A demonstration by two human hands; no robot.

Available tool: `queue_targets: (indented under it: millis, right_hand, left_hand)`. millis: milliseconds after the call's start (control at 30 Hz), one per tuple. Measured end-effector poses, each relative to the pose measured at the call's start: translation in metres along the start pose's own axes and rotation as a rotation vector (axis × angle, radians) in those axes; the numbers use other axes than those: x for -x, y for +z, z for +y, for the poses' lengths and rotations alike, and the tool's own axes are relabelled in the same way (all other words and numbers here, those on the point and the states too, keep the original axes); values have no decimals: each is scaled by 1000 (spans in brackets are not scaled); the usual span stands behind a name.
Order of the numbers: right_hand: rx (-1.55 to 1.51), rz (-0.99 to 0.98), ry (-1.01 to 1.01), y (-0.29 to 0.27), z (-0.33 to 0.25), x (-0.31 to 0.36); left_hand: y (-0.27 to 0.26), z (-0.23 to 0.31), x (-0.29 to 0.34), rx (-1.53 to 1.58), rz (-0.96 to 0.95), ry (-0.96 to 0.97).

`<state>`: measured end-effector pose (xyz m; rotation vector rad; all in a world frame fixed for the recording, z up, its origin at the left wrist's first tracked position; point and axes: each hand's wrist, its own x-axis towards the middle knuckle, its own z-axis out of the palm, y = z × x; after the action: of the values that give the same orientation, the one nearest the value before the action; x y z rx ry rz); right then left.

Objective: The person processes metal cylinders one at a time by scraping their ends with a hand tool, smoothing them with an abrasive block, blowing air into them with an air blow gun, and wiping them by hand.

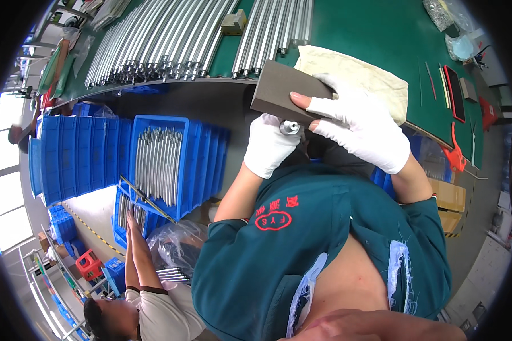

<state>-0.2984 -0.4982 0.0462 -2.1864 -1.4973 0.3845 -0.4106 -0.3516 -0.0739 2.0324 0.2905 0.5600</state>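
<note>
At the near edge of the green surface [375, 34], both hands work close together. The left hand [268, 146] is closed around a metal rod [290, 128], one end exposed. The right hand [365, 116] grips a grey-brown block [287, 86] beside the rod; contact between block and rod cannot be determined. Cream cloth [381, 79] lies behind the right hand.
</note>
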Motion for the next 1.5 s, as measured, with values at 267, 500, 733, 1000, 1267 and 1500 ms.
queue_targets:
  millis: [267,500,733,1000,1267,1500]
  right_hand:
    - [3,33,41,4,4,-4]
    - [29,164,-105,11,18,10]
    - [34,118,-44,14,13,3]
    - [1,212,-22,8,19,7]
    - [32,88,20,6,14,-2]
    - [37,160,-97,8,17,9]
  left_hand:
    - [13,20,0,-135,231,-34]
    - [12,20,4,56,373,-92]
    - [-9,14,-11,-29,-29,31]
    - [11,28,-11,-44,268,-89]
    - [9,27,-3,-1,153,-49]
    - [14,7,2,14,272,-93]
